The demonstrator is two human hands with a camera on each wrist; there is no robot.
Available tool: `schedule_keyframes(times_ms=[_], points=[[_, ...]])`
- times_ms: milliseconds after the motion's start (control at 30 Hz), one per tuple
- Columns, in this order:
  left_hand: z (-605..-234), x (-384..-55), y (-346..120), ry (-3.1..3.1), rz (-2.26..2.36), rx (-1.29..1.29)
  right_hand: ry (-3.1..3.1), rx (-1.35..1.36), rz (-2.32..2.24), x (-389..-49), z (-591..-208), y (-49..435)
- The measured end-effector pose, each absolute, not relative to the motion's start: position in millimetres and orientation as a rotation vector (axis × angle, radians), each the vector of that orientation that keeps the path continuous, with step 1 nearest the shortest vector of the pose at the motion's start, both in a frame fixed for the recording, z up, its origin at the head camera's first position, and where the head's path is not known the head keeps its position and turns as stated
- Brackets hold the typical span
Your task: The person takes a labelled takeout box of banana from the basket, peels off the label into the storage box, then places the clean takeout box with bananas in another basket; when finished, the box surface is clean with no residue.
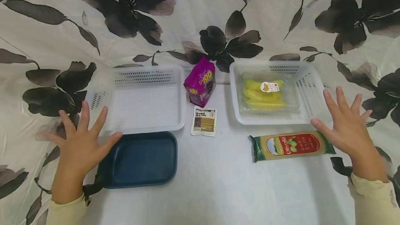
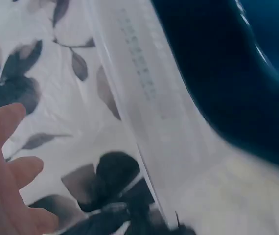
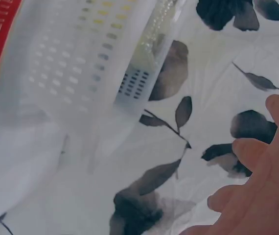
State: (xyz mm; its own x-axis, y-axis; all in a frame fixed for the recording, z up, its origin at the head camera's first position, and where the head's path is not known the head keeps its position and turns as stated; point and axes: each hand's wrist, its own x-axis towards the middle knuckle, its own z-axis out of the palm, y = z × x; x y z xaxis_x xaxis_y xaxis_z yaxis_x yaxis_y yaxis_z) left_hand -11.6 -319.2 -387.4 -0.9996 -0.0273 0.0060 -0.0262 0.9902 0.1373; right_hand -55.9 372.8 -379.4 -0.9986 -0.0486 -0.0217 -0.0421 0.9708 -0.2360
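Observation:
My left hand (image 1: 78, 145) is spread wide with straight fingers, over the left edges of a dark blue tray (image 1: 142, 159) and a white perforated basket (image 1: 143, 105). It holds nothing. On the other side my right hand (image 1: 348, 124), fingers also spread, holds nothing. Its thumb is near the right end of an Olivoilà pasta packet (image 1: 290, 145) lying flat, and its fingertips are by a second white basket (image 1: 235, 108). Inside that basket sits a clear plastic box of bananas (image 1: 262, 94). In the left wrist view the left fingers (image 2: 24, 171) extend straight beside the basket.
Between the baskets stands a purple snack bag (image 1: 201, 82) marked 100. A small white and brown sachet (image 1: 203, 121) lies just in front of it. A white cloth with dark flowers (image 1: 200, 20) rises behind the baskets. A transparent object (image 1: 47, 134) lies by the left hand.

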Motion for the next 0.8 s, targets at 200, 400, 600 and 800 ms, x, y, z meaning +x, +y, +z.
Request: schedule_keyframes(times_ms=[200,400,600,800], points=[[-385.1,-23.7,-283.3,-2.993,-0.414,-0.045,3.012,-0.129,-0.609,-72.0,-385.9,366.6],[-384.1,-38.5,-229.8,-2.831,-0.738,-0.094,2.925,-0.151,-0.741,-93.8,-391.0,362.6],[-389.9,-55.5,-176.7,-2.681,-1.025,-0.148,2.877,-0.174,-0.821,-117.4,-396.7,360.1],[-395.3,-75.0,-130.1,-2.548,-1.262,-0.208,2.765,-0.072,-0.845,-138.5,-398.2,357.7]])
